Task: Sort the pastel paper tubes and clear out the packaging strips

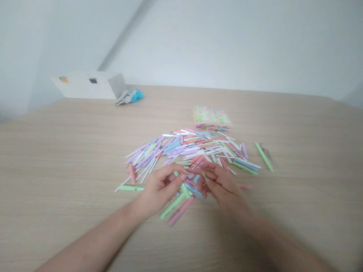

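Note:
Over the near side of a pile of pastel plastic sticks (pixel 181 147), my two hands almost meet at the fingertips. My left hand (pixel 155 189) is closed in a pinch around a slim green stick (pixel 176 173), mostly hidden by the fingers. Thumb and index finger of my right hand (pixel 224 185) are pinched too, with a small green piece (pixel 203 175) showing between them. Motion blur hides its exact kind. Just below the hands lie a light green stick (pixel 172 206) and a pink stick (pixel 181 211), side by side and slanted.
Behind the pile sit clear-wrapped pastel packs (pixel 212 118). To the right lie a green pointed tool (pixel 263 156) and a thin metal piece (pixel 266 153). A white box (pixel 87 86) stands at the back left, beside a crumpled grey and blue glove-like item (pixel 130 96).

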A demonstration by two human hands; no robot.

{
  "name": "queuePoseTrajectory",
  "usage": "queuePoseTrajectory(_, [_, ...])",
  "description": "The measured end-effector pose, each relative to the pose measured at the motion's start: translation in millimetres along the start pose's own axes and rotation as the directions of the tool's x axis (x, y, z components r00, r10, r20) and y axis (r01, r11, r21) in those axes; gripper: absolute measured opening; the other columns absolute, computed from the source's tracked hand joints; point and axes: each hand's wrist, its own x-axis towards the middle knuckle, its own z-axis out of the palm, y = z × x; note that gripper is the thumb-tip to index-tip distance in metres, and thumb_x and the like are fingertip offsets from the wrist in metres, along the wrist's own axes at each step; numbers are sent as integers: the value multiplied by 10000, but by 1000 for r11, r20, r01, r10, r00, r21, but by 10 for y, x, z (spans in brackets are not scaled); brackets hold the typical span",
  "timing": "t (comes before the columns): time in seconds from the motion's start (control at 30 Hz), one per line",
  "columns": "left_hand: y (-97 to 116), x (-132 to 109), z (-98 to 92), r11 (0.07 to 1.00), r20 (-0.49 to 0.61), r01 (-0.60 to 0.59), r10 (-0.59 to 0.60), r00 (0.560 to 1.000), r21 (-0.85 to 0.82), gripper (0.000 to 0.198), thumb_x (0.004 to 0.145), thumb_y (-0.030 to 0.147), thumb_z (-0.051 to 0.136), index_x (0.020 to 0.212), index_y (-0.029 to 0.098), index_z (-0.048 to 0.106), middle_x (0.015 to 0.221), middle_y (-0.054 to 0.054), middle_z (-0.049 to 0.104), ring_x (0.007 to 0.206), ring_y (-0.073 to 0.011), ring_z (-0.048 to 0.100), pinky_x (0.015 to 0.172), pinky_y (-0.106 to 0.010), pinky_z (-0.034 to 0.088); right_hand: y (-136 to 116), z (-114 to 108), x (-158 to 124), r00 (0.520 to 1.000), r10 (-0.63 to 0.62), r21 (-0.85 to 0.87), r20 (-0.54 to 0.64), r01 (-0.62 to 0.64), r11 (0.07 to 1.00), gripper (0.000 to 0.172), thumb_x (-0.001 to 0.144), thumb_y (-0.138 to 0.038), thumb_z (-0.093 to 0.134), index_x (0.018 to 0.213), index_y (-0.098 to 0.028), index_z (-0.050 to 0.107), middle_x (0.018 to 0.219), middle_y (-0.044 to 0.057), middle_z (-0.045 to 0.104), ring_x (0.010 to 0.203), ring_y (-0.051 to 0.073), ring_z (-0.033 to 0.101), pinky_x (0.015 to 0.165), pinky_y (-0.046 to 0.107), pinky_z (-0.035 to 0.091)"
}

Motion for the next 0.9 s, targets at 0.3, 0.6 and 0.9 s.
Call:
queuePoseTrajectory(0.3, [-20,12,1,998,-11,-20,20,1000,51,205,876,316,569,934,126,622,508,66,446,416,-54,379,407,-189,272,10,-23,-67,998,-44,-153,-35,38,987,288,904,-251,547,1189,-274,522,1195,64,638,1112,184,615,921,342,529])
queuePoseTrajectory(0.6, [-24,7,-3,999,-7,-24,24,1000,38,212,874,317,572,946,124,626,594,30,530,437,-51,391,417,-189,298,12,-17,-102,987,-132,-410,-95,82,908,141,897,-258,563,1017,-227,630,869,34,722,701,140,693,636,241,583])
queuePoseTrajectory(0.9, [-16,3,-11,999,30,-12,10,999,52,218,877,296,563,984,118,629,856,-66,660,471,-44,423,431,-186,349,47,-5,-122,991,-103,-443,-89,53,895,126,879,-246,584,979,-241,662,824,7,719,716,140,697,641,229,575])
